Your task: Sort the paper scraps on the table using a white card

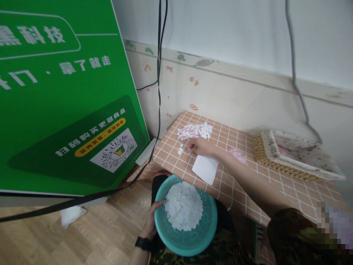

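On my lap rests a round teal plastic colander [211, 219], heaped in the middle with small white paper pieces [183, 206]. My left hand [151, 218] grips its left rim, thumb over the edge. Over the table, my right hand [200, 146] has its fingers drawn together; whatever they pinch is too small to make out. Just beyond it lies a pile of white and pinkish paper pieces [195, 131]. A few loose pieces [180, 149] sit left of the fingertips. Partly under my right wrist is a blank white sheet [206, 169].
A brown checked cloth covers the table [234, 184] against the wall. Toward its right stands a cloth-lined wicker basket [286, 169], with a pink-and-white bundle [237, 155] nearby. A green panel [68, 110] fills the left. A black strap [159, 92] hangs across the view.
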`<state>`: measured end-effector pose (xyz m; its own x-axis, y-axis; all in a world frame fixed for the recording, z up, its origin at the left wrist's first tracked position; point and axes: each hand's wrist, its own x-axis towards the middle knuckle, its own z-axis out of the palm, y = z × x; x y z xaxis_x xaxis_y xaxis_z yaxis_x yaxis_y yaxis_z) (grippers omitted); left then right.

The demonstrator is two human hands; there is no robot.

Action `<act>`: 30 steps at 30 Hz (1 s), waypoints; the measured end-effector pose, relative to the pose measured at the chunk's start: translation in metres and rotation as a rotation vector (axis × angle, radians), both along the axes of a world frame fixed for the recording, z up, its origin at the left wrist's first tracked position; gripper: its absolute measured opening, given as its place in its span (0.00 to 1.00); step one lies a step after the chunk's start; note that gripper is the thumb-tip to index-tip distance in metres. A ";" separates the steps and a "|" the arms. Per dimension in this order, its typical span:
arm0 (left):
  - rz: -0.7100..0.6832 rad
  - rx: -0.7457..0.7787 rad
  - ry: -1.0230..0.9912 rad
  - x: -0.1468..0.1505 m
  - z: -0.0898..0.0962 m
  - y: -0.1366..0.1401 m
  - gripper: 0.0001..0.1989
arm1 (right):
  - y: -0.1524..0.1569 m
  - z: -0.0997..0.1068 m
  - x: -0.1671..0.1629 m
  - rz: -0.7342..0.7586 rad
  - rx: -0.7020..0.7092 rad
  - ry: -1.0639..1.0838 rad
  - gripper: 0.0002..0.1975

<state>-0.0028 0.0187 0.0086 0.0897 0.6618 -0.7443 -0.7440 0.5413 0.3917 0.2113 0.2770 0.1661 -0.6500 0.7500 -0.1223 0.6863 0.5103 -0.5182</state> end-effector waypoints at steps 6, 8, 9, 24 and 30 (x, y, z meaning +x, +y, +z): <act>-0.007 0.004 0.010 -0.001 -0.003 -0.001 0.10 | 0.007 0.001 0.006 -0.069 0.085 -0.016 0.02; 0.003 0.018 0.028 -0.001 -0.003 -0.001 0.10 | 0.010 0.003 0.009 -0.071 0.089 -0.026 0.04; 0.010 0.026 0.032 -0.001 -0.003 -0.001 0.09 | 0.011 0.004 0.011 -0.070 0.078 -0.033 0.05; 0.003 0.003 0.000 -0.001 -0.009 -0.001 0.10 | 0.013 0.010 0.017 -0.027 0.006 -0.060 0.15; 0.010 0.014 -0.003 -0.001 -0.012 -0.001 0.10 | 0.014 0.011 0.020 0.154 0.002 -0.028 0.11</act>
